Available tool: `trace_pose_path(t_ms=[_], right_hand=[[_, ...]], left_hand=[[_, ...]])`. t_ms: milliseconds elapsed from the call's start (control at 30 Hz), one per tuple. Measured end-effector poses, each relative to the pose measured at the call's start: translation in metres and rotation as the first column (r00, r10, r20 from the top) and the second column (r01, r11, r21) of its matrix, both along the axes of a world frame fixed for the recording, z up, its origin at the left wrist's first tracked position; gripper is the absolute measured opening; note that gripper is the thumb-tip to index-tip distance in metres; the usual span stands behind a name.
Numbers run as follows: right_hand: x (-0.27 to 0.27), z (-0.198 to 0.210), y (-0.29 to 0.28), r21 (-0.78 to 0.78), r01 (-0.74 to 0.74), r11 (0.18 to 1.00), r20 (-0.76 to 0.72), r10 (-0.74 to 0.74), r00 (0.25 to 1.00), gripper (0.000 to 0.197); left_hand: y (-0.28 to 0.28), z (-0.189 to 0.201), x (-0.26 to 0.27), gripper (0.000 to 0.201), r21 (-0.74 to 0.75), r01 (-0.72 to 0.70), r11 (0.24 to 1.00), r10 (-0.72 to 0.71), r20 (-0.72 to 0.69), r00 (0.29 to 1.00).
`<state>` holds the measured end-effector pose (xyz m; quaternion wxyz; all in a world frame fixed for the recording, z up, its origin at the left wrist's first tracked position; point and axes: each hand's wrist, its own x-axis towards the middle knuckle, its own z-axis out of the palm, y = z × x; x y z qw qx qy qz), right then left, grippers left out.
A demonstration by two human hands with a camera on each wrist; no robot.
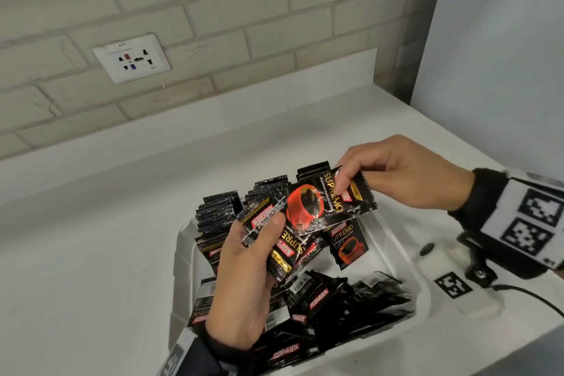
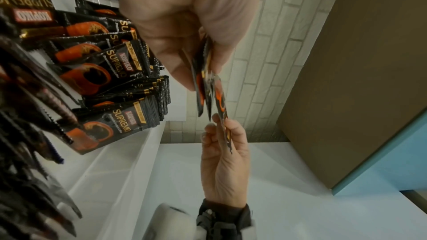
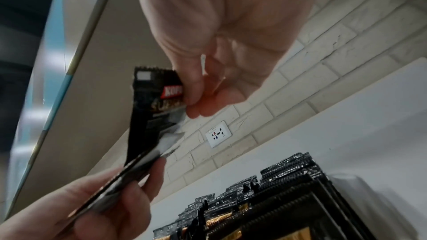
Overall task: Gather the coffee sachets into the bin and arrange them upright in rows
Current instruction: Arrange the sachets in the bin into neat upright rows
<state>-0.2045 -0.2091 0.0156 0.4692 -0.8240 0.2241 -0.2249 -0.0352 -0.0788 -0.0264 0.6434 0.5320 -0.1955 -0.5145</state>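
Black sachet (image 1: 331, 203) lying crosswise, pinched by right hand (image 1: 406, 174), left hand (image 1: 247, 281) gripping fanned sachets (image 1: 287, 253) over bin (image 1: 396, 241)

Head view looks down; both close wrist views share the hands (image 1: 320, 223).

- The wall (image 1: 213, 9) at the back is made of pale bricks with grey lines between them.
- A white socket plate (image 1: 131, 58) sits on the wall, low down on the left. It has small black holes, one red bit and one blue bit.
- A white counter (image 1: 91, 223) runs along under the wall. A low white lip (image 1: 195, 119) stands where the counter meets the bricks.
- On the right, a tall panel (image 1: 503, 40) stands up from the counter. It looks pale blue from above. In the left wrist view its side is brown (image 2: 346, 79) with a blue edge.
- The light is soft and even.
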Motion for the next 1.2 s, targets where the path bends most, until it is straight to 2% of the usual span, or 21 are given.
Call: trace_pose_path(t_ms=[100, 233, 267, 300, 367, 400, 467, 533, 600, 767, 900, 1000, 1067, 1133, 1200], right_hand=[[-0.003, 0.003, -0.002, 0.057, -0.003, 0.998, -0.084, 0.007, 0.996, 0.048], [-0.011, 0.016, -0.005, 0.287, 0.036, 0.957, -0.035, -0.027, 0.999, 0.035], [-0.013, 0.019, -0.006, 0.288, 0.065, 0.955, -0.027, -0.06, 0.998, 0.027], [-0.014, 0.02, -0.008, 0.232, 0.113, 0.966, -0.044, -0.105, 0.993, 0.018], [-0.014, 0.018, -0.009, 0.002, 0.187, 0.982, -0.153, -0.185, 0.971, 0.017], [-0.012, 0.016, -0.009, -0.127, 0.165, 0.978, -0.241, -0.192, 0.951, 0.017], [-0.007, 0.011, -0.006, -0.3, 0.002, 0.954, -0.451, -0.144, 0.881, 0.02], [-0.001, 0.004, -0.004, -0.354, -0.199, 0.914, -0.615, -0.066, 0.786, 0.033], [0.004, -0.002, -0.002, -0.363, -0.307, 0.88, -0.689, -0.031, 0.724, 0.041], [0.016, -0.022, 0.0, -0.415, -0.438, 0.797, -0.767, -0.047, 0.64, 0.037], [0.021, -0.034, 0.001, -0.504, -0.551, 0.665, -0.793, -0.103, 0.601, 0.032], [0.023, -0.04, 0.0, -0.57, -0.561, 0.6, -0.765, -0.137, 0.63, 0.029], [0.021, -0.046, -0.001, -0.647, -0.534, 0.545, -0.687, -0.111, 0.718, 0.033], [0.018, -0.049, -0.002, -0.731, -0.497, 0.468, -0.607, -0.113, 0.787, 0.051], [0.016, -0.051, -0.001, -0.782, -0.453, 0.429, -0.554, -0.145, 0.82, 0.062]], left_hand=[[0.001, -0.001, 0.0, 0.038, -0.007, 0.004, 1.0, -0.004, 0.025, 1.0], [0.003, -0.004, 0.008, 0.036, -0.026, -0.045, 0.999, 0.047, 0.072, 0.996], [0.004, -0.004, 0.011, 0.035, -0.033, -0.065, 0.997, 0.068, 0.077, 0.995], [0.005, -0.005, 0.015, 0.035, -0.04, -0.084, 0.996, 0.087, 0.082, 0.993], [0.007, -0.007, 0.021, 0.03, -0.051, -0.118, 0.992, 0.122, 0.08, 0.989], [0.008, -0.008, 0.023, 0.027, -0.054, -0.133, 0.99, 0.136, 0.068, 0.988], [0.009, -0.008, 0.027, 0.03, -0.057, -0.149, 0.987, 0.152, 0.041, 0.988], [0.01, -0.008, 0.029, 0.037, -0.059, -0.158, 0.986, 0.16, 0.023, 0.987], [0.01, -0.007, 0.028, 0.041, -0.061, -0.17, 0.984, 0.171, 0.011, 0.985], [0.009, -0.005, 0.026, 0.042, -0.077, -0.174, 0.982, 0.175, 0.012, 0.984], [0.01, -0.005, 0.026, 0.041, -0.072, -0.182, 0.981, 0.185, 0.023, 0.983], [0.009, -0.007, 0.026, 0.034, -0.063, -0.181, 0.981, 0.183, 0.024, 0.983], [0.009, -0.008, 0.026, 0.03, -0.058, -0.178, 0.982, 0.18, 0.026, 0.983], [0.008, -0.009, 0.026, 0.027, -0.055, -0.171, 0.984, 0.173, 0.039, 0.984], [0.008, -0.01, 0.025, 0.025, -0.055, -0.165, 0.985, 0.168, 0.048, 0.985]])
